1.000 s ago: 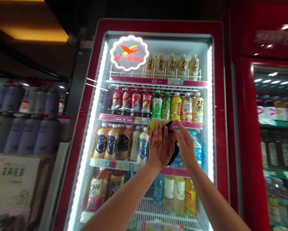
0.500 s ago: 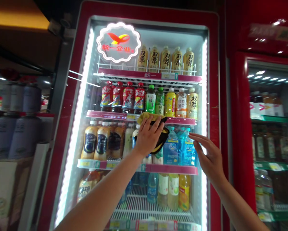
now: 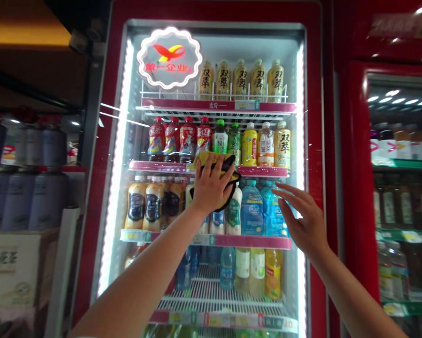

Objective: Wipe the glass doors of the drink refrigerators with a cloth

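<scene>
The left hand [image 3: 212, 188], fingers spread, presses a yellow-and-black cloth [image 3: 212, 158] flat to the glass door [image 3: 211, 286] of a red drinks cooler [image 3: 314, 188]. Bottled water [image 3: 252, 209] stands behind the pane at its 3 o'clock. Further along, the right hand [image 3: 302, 220] is spread and empty; whether it touches the glass, I cannot tell.
</scene>
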Demonstrator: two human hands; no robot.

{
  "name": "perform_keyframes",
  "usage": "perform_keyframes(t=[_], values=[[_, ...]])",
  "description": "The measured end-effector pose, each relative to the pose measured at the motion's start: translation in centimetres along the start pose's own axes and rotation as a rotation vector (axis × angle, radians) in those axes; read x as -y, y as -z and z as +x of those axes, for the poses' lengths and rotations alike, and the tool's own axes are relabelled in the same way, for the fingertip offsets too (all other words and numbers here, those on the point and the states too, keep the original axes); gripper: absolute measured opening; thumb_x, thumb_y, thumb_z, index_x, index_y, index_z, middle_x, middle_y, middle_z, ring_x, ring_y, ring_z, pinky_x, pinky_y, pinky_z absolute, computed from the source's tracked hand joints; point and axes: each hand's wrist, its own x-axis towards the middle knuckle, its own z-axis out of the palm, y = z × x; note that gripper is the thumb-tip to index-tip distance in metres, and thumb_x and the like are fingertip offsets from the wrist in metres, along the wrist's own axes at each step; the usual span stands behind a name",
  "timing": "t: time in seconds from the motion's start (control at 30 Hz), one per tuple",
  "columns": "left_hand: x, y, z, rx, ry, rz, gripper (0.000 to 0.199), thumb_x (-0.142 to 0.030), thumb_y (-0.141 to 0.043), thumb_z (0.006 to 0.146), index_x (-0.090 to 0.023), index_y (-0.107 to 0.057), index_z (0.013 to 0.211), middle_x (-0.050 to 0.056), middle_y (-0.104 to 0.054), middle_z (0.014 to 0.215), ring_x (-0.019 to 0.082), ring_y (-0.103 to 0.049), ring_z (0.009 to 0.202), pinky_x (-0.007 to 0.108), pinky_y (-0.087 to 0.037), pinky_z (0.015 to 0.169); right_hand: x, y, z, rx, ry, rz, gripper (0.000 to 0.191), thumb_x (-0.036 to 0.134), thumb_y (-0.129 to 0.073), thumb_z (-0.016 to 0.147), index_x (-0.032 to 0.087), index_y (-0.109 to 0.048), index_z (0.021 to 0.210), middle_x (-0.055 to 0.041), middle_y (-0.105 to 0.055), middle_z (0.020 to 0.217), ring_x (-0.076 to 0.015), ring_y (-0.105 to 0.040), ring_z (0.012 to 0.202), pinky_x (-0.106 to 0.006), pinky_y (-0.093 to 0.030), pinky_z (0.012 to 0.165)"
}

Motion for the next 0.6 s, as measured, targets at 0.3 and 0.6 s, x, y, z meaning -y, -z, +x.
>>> perform_keyframes(t=[0.3,0.6], values=[[-2.3,-0.8,-4.0,0.060,-0.228,0.019,0.069,-0.059,-0.055,0.092,-0.028,-0.045,0.153,0.012,-0.036,0.165,0.041,-0.025,0.155,0.068,-0.011,0.124,2.9,-2.1,0.4,0.032,0.064,0.062,0.031,0.022,-0.055,0.099,0.035,-0.072,0.121,-0.0047,-0.073,0.124,-0.0244,-0.069,0.112,-0.046,-0.057,0.094],[2.5,1.5,-7.1,-0.047,0.120,0.116,0.078,-0.048,-0.049,0.098,-0.010,-0.023,0.162,0.017,-0.047,0.158,0.036,-0.029,0.154,0.060,-0.011,0.128,2.6,-1.1,-2.5,0.141,0.181,-0.077,0.049,0.022,-0.053,0.100,0.037,-0.053,0.146,-0.0067,-0.069,0.134,-0.0289,-0.065,0.124,-0.056,-0.054,0.102]])
